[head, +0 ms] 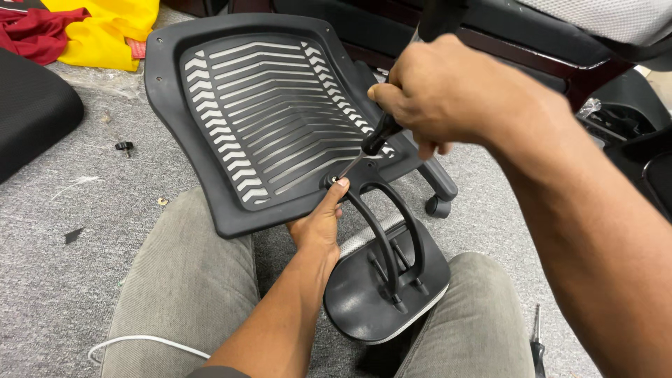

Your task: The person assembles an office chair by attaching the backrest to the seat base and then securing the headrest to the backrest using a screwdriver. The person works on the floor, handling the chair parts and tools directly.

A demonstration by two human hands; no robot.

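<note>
A black plastic chair back (262, 112) with slatted ribs rests tilted over my lap. A curved black bracket (381, 231) joins it to a smaller oval headrest piece (371, 304) lying between my knees. My right hand (451, 94) is shut on a black-handled screwdriver (378, 136), its tip at a screw (337, 180) where the bracket meets the back. My left hand (318, 224) grips the lower edge of the chair back, thumb beside the screw.
Grey carpet (63, 266) lies all around. A black cushion (28, 112) sits at left, red and yellow cloth (91, 28) at top left. A small black knob (124, 146) and a white cable (140, 341) lie on the floor. A chair base with a caster (437, 203) stands behind, and another screwdriver (537, 343) lies at lower right.
</note>
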